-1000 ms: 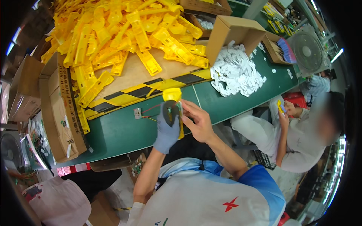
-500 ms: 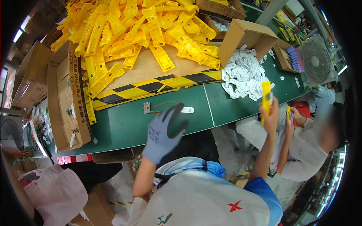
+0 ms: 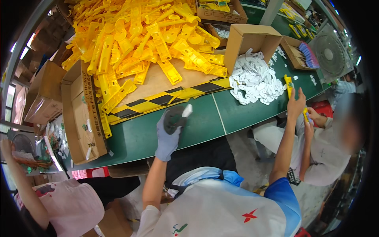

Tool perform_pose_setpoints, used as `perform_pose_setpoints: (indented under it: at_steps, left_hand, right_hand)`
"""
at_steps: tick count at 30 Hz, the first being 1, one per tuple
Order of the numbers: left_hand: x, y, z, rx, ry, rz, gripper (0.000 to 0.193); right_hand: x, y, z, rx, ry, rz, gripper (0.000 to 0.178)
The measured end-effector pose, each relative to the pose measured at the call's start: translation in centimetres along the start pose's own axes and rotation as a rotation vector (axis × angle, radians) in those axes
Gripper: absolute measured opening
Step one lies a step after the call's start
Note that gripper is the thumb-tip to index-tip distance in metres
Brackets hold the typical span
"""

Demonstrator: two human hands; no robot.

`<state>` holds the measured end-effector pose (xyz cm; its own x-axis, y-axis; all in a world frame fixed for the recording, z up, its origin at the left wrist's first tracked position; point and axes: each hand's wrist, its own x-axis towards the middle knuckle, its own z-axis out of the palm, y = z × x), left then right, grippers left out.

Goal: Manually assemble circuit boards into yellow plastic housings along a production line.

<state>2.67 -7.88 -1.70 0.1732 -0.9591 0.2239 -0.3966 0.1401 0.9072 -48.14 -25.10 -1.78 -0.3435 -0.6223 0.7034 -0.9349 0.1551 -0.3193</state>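
Observation:
My left hand [image 3: 169,132] wears a grey glove and hovers over the green table [image 3: 205,122] near its front edge. It pinches a small white part [image 3: 187,110] at the fingertips. My bare right hand [image 3: 296,106] is stretched far to the right with its fingers spread. It is at a yellow plastic part [image 3: 289,85] beside the heap of white parts [image 3: 256,81]. Whether the fingers still grip that part is unclear.
A big heap of yellow plastic parts [image 3: 146,39] lies on cardboard edged with black-yellow tape [image 3: 166,98]. Open cardboard boxes [image 3: 248,39] stand behind and at the left [image 3: 81,118]. A fan [image 3: 329,51] stands at the far right. One seated person [image 3: 327,146] is right, another [image 3: 59,205] lower left.
My right hand carried the yellow part from in front of me out to the right, down beside the white heap. My left hand rose and now holds a small white part.

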Motion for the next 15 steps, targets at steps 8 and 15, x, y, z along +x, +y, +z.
perform_pose_setpoints:
  at_steps: [8,15]
  left_hand:
    - [1.4,6.2,1.7,-1.392,0.193,0.081,0.041]
    - [0.9,6.1,0.5,-1.4,0.164,0.197,0.049]
  right_hand:
    - [-15.7,-24.8,-8.9,1.485,-1.061,-0.122,0.043]
    - [-18.3,-29.2,-9.5,1.801,-1.419,0.316,0.03]
